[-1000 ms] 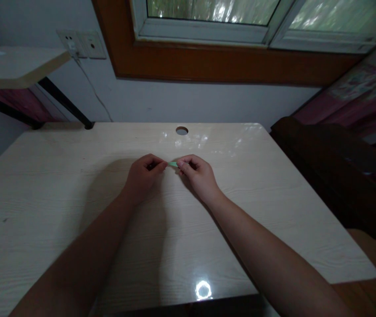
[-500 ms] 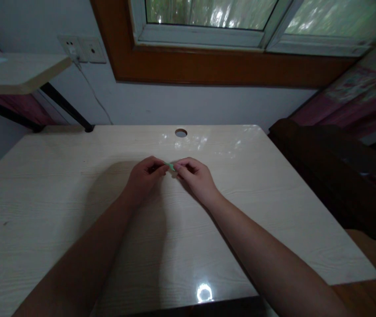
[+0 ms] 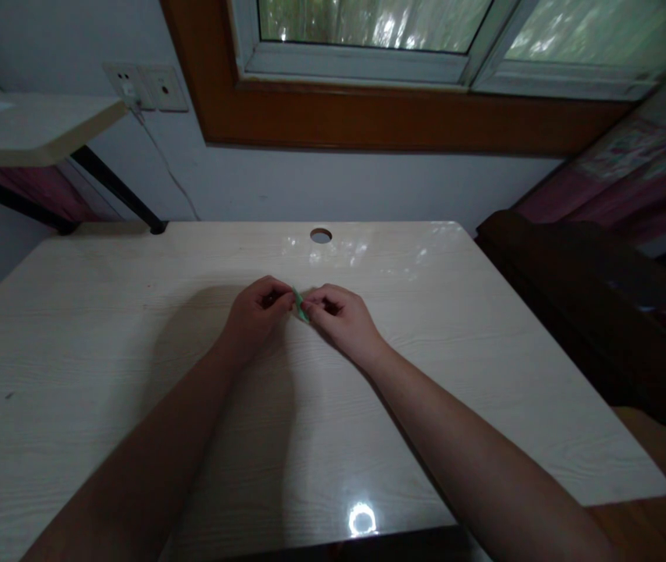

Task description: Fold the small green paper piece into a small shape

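Note:
A small, thin green piece [image 3: 300, 305], perhaps folded paper, is pinched between my two hands above the middle of the table [image 3: 426, 375]. Its exact kind is too small to make out. My left hand [image 3: 256, 312] grips its left side between thumb and forefinger. On the other side, my right hand [image 3: 344, 316] pinches it the same way, fingers curled. The piece stands slanted, its upper end leaning left and its lower end showing just below the right fingertips. Parts of it are hidden by the fingers.
A round cable hole [image 3: 321, 236] lies near the table's back edge. At the left rear a raised shelf [image 3: 40, 133] rests on black legs. A white cable [image 3: 165, 164] hangs from the wall socket [image 3: 145, 87]. Dark brown furniture [image 3: 578, 304] stands to the right.
My right hand has moved slightly down and left, closer to my left hand. The green piece has turned from nearly level to a steeper slant.

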Demonstrator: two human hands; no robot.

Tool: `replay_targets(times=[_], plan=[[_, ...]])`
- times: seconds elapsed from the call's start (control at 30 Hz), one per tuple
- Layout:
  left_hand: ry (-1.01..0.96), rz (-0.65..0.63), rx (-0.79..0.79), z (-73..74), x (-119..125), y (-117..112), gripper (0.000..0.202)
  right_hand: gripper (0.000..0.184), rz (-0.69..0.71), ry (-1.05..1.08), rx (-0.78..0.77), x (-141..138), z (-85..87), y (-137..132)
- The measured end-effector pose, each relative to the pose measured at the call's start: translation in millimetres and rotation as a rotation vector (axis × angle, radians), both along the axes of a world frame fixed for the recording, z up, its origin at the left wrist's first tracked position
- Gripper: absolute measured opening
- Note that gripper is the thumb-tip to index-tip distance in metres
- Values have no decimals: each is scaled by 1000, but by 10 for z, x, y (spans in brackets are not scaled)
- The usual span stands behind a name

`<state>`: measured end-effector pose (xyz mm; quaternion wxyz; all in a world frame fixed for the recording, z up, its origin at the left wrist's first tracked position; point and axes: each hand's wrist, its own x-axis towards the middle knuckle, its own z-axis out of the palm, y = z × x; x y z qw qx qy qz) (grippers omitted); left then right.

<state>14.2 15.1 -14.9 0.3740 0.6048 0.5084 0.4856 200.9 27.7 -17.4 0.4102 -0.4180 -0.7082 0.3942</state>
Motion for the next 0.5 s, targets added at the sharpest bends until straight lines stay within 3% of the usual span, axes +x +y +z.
replay_targets(times=[0.5], plan=[[-44, -11, -46, 71, 26, -7, 14, 18, -4, 50, -1, 14, 10, 4]])
